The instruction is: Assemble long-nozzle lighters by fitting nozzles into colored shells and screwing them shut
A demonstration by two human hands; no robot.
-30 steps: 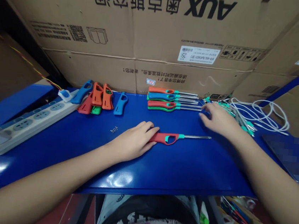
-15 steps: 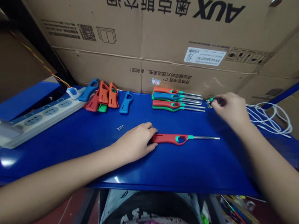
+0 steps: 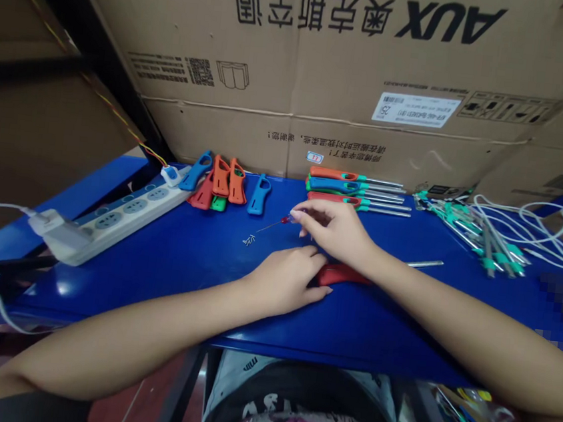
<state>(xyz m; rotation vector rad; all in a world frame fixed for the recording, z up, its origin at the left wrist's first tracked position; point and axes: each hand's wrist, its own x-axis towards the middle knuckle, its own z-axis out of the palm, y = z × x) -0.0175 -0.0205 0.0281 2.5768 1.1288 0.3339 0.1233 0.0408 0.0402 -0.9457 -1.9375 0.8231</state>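
Observation:
My left hand (image 3: 290, 280) is closed around the handle end of a red long-nosed lighter (image 3: 342, 274) lying on the blue tabletop. Its metal tube points right, and my right forearm hides the middle of it. Above it, my right hand (image 3: 332, 228) grips a thin screwdriver (image 3: 285, 219) with a red, partly see-through handle. The screwdriver's tip slants down left, close to a small pile of screws (image 3: 249, 240); whether it touches one I cannot tell. Behind my right hand lie several stacked lighters (image 3: 335, 174) in orange, blue and red.
Loose coloured lighter shells (image 3: 237, 183) lie at the back left, beside a white power strip (image 3: 130, 212). Lighter tubes with green parts (image 3: 475, 228) are heaped at the right, by a coiled white cable (image 3: 551, 232). A cardboard box (image 3: 338, 56) walls the back.
My right hand has come from the heap at the back right to the middle, and a screwdriver now shows in it. My left hand stays on the red lighter. The view has shifted right.

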